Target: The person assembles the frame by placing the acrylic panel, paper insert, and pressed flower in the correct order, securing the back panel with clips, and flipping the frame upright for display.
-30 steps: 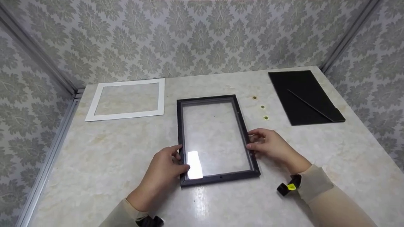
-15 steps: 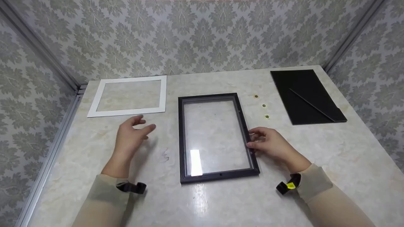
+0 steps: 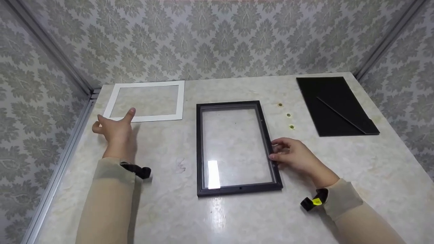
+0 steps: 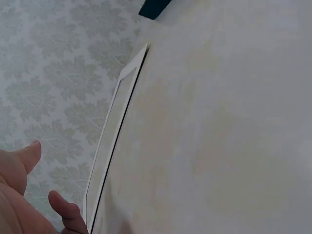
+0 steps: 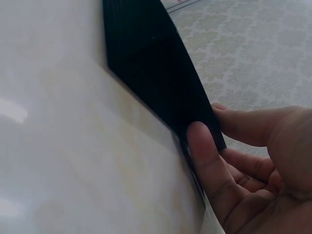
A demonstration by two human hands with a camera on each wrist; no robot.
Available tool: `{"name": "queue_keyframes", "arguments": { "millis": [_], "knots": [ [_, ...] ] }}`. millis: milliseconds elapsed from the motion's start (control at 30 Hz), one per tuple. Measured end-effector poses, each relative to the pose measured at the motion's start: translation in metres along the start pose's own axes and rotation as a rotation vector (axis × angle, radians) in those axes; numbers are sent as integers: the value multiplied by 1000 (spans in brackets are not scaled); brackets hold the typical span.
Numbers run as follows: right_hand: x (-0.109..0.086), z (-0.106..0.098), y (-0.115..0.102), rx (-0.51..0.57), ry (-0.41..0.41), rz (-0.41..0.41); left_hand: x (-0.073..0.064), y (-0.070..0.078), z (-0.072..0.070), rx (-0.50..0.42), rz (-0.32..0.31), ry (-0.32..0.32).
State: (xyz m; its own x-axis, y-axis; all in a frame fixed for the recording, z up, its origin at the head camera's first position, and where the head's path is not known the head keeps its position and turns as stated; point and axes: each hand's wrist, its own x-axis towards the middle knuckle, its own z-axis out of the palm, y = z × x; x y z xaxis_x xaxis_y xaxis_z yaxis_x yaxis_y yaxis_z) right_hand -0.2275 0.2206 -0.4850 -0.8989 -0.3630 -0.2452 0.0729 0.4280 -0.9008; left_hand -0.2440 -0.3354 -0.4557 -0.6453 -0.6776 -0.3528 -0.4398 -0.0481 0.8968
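Note:
A black picture frame (image 3: 239, 191) with a clear pane lies upright-wise before me in the head view. My right hand (image 3: 294, 154) pinches its right side; in the right wrist view the fingers and thumb close on the frame's dark edge (image 5: 161, 73). At the far left, a white mat board (image 3: 157, 118) with a rectangular opening lies on the table. Over its near left corner is my left hand (image 3: 117, 130), thumb and fingers spread apart and holding nothing. The left wrist view shows the mat (image 4: 127, 69) edge-on beside that hand; whether they touch I cannot tell.
A black backing board (image 3: 334, 88) with a thin diagonal strip (image 3: 340, 114) on it lies at the back right. Several small yellowish marks (image 3: 288, 115) sit between it and the frame. Patterned walls (image 3: 217, 40) border the marbled table (image 3: 162, 210) behind and at the sides.
My left hand has let go of the frame's left side and moved left and away from me to the mat. The right hand stays on the frame, which has hardly moved.

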Motion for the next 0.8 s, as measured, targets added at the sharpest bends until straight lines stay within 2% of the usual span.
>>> {"name": "queue_keyframes", "arguments": {
  "millis": [100, 200, 267, 500, 567, 667, 800],
  "knots": [
    [-1, -1, 0, 0, 6, 4, 11, 2, 0, -51, -60, 7],
    [-1, -1, 0, 11, -2, 8, 21, -1, -1, -28, -81, 29],
    [-1, 0, 0, 19, -5, 10, 28, -3, -3, 4, -71, 39],
    [-1, 0, -1, 20, 5, -16, 43, -5, -12, 451, 63, 40],
    [-1, -1, -1, 22, 5, -17, 44, -5, -12, 512, 79, 46],
    [0, -1, -1, 30, 2, -8, 45, -4, -10, 499, 68, 45],
    [0, -2, 0, 38, -4, 2, 43, -1, -10, 430, 33, 28]
  ]
}}
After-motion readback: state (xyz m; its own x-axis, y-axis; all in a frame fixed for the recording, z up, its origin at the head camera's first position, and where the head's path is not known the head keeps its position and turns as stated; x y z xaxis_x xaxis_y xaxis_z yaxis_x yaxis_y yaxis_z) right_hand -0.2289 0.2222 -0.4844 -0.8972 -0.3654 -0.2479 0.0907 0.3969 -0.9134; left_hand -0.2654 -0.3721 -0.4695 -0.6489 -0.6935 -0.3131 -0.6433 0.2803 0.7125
